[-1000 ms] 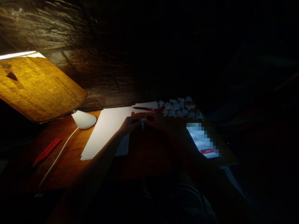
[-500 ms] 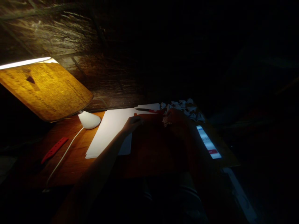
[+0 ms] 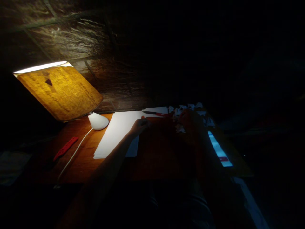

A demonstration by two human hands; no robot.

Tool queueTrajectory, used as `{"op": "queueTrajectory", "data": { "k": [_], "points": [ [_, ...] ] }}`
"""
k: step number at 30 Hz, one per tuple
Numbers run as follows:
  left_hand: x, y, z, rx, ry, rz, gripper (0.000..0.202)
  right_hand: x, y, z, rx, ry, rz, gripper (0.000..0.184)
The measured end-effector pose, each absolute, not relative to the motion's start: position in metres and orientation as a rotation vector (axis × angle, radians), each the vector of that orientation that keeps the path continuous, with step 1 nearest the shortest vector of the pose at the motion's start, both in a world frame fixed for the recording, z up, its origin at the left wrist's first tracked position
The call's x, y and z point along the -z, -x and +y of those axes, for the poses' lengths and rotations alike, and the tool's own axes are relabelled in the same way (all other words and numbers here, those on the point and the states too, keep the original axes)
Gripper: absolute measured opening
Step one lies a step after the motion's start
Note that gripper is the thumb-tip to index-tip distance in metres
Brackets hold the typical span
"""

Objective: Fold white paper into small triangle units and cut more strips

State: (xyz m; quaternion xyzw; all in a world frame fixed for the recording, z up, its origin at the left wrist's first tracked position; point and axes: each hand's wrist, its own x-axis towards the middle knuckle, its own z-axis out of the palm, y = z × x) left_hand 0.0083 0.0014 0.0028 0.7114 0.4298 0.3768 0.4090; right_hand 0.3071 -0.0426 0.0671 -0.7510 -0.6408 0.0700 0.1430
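Over the right edge of the white paper sheets (image 3: 113,133) is my left hand (image 3: 140,126), its fingers loosely curled and half in shadow; nothing shows in it. My right hand (image 3: 187,117) reaches among several small folded or crumpled white papers (image 3: 177,111) at the back right of the table. One such paper (image 3: 180,128) lies just in front of that hand, seemingly apart from it. Darkness hides the right fingers, so I cannot make out a grip. Between the hands, farther back, a knife-like tool (image 3: 152,113) with a dark blade and red handle rests on more white sheets (image 3: 162,110).
A lit lamp with a yellow printed shade (image 3: 62,92) and white base (image 3: 98,121) stands at the left, its cord (image 3: 73,156) crossing the wooden table (image 3: 83,144). Left of it lies a red strip-like object (image 3: 65,148). A glowing phone (image 3: 219,149) lies at the right. Stone wall (image 3: 88,38) behind.
The view has swung slightly left. My right hand has let go of a folded paper, which now lies in front of it, and has moved farther back and right. My left hand has barely moved.
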Motion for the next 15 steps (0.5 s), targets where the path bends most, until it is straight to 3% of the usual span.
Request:
{"op": "queueTrajectory", "data": {
  "k": [5,11,15],
  "points": [
    [-0.003,-0.008,0.002,-1.038,-1.668,1.066,0.020,-0.075,-0.264,-0.050,-0.398,1.971,-2.070,0.015],
    [-0.009,0.010,0.007,-1.511,-1.117,0.901,0.021,-0.072,-0.261,-0.058,-0.390,2.016,-2.115,0.020],
    [-0.014,0.036,0.010,-1.621,-1.123,0.937,0.019,-0.066,-0.273,-0.051,-0.419,2.050,-2.093,0.025]
  ]
}}
